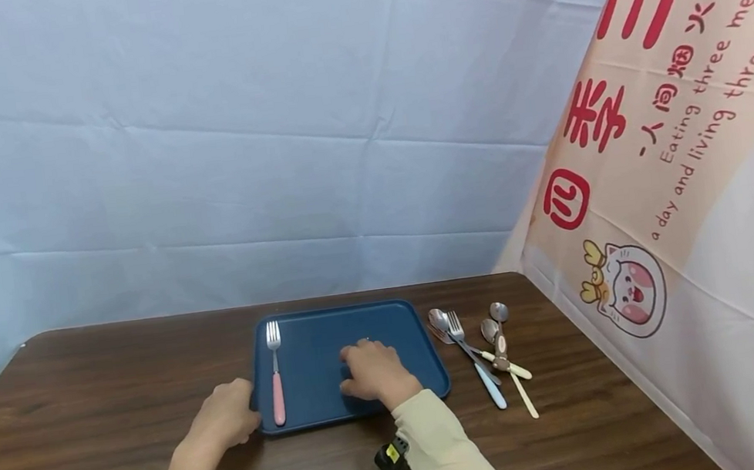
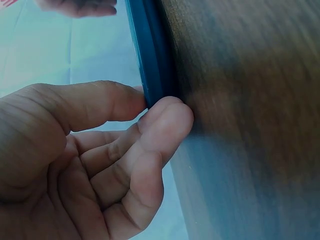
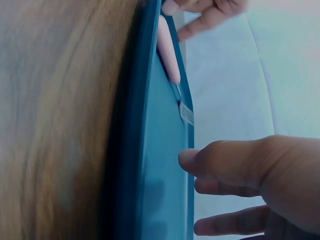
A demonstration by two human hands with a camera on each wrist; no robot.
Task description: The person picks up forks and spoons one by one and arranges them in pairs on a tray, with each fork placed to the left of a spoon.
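Note:
A blue rectangular tray [image 1: 325, 365] lies on the table, and a fork with a pink handle [image 1: 277, 390] rests along its left side, tines away from me. My left hand [image 1: 225, 417] is at the tray's near left corner. In the left wrist view its thumb [image 2: 107, 102] and curled fingers pinch the tray's rim [image 2: 150, 55]. Over the middle of the tray is my right hand [image 1: 377, 373], fingers loosely bent and holding nothing. The right wrist view has its fingers above the tray surface [image 3: 162, 150], apart from the fork's pink handle [image 3: 169, 52].
Right of the tray lies a loose pile of cutlery: a fork with a light blue handle [image 1: 489, 385], several spoons, including one spoon [image 1: 499, 312] at the back, and cream handles [image 1: 524, 396]. A white cloth [image 1: 236, 166] hangs behind the brown wooden table [image 1: 122, 388]; a printed cloth [image 1: 723, 265] hangs at the right.

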